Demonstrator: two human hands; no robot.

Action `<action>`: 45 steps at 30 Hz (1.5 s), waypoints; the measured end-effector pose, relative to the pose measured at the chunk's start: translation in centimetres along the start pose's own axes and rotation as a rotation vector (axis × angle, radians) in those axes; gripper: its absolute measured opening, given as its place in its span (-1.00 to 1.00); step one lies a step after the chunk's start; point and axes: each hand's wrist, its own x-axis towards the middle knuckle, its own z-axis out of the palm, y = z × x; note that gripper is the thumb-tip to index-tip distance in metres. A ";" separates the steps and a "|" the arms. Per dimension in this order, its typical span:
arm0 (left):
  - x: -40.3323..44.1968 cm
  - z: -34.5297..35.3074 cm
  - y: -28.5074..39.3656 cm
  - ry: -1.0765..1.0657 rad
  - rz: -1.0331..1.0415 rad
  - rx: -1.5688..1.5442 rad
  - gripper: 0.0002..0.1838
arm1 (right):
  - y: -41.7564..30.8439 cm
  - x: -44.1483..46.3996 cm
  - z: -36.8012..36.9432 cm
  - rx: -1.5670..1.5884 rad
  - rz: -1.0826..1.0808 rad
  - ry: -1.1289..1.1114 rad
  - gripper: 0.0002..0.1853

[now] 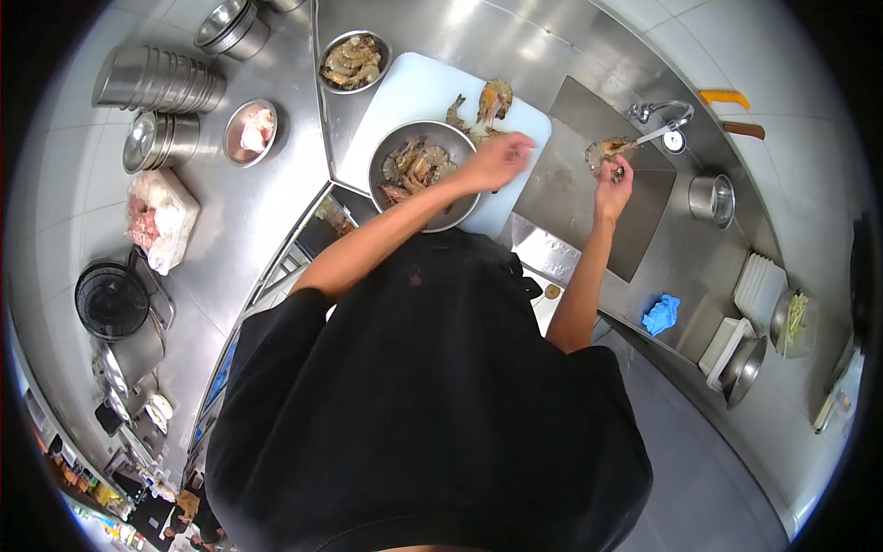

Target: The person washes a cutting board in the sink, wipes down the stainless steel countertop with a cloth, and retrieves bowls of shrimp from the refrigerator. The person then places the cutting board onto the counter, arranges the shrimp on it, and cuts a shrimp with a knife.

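Note:
My right hand [613, 191] is over the sink [575, 179], its fingers closed on a prawn [602, 153] just by the tap's spout. My left hand [501, 162] is above the white cutting board [391, 97], slightly blurred, fingers apart with nothing seen in them. Below my left forearm stands a metal bowl [379, 172] holding several prawns [418, 164]. A large prawn [495, 99] and a smaller one [454, 112] lie on the board. Part of another prawn [480, 134] shows beside my left hand, which hides the rest.
A smaller bowl of prawns [353, 64] stands left of the board. A bowl with pale pink meat [258, 131] sits on the left counter near stacked metal pots [152, 78]. The tap [667, 115] rises behind the sink; a blue crumpled cloth or glove [661, 315] lies to its right.

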 end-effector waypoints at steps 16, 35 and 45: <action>13.3 13.6 -2.8 -0.179 0.321 0.333 -0.48 | -2.8 -4.6 -3.8 0.324 0.280 -0.100 -0.53; 15.6 8.3 0.4 -0.353 0.060 0.059 -0.53 | -5.8 -1.5 -2.4 0.661 0.315 -0.241 -0.74; 19.5 11.4 -2.9 -0.077 -0.216 -0.104 -0.54 | -1.8 6.0 -4.9 -0.014 0.088 0.024 -0.69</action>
